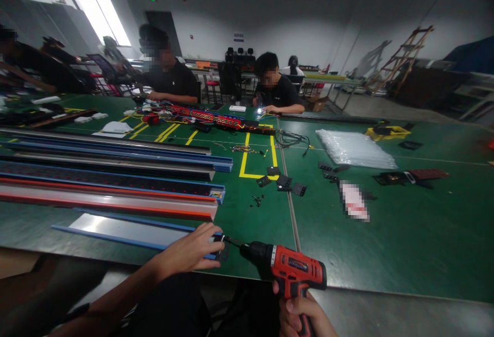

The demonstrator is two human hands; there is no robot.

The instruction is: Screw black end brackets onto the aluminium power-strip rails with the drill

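My right hand (295,314) is wrapped round the grip of a red and black cordless drill (299,265). The drill lies level, its long bit pointing left. The bit's tip meets a black end plate (221,250) at the right end of a blue-edged profile (131,233) with a pale inner face. My left hand (196,247) is closed over that same end, fingers across the profile and plate. The profile lies along the table's near edge. Whether a screw sits at the bit's tip is too small to tell.
Long orange, blue and black profiles (116,193) lie behind on the green table (370,244). Small black screws (258,201), black plates (284,181), a bubble-wrap stack (353,147) and a red wired assembly (208,116) lie farther back. Several people sit across the table.
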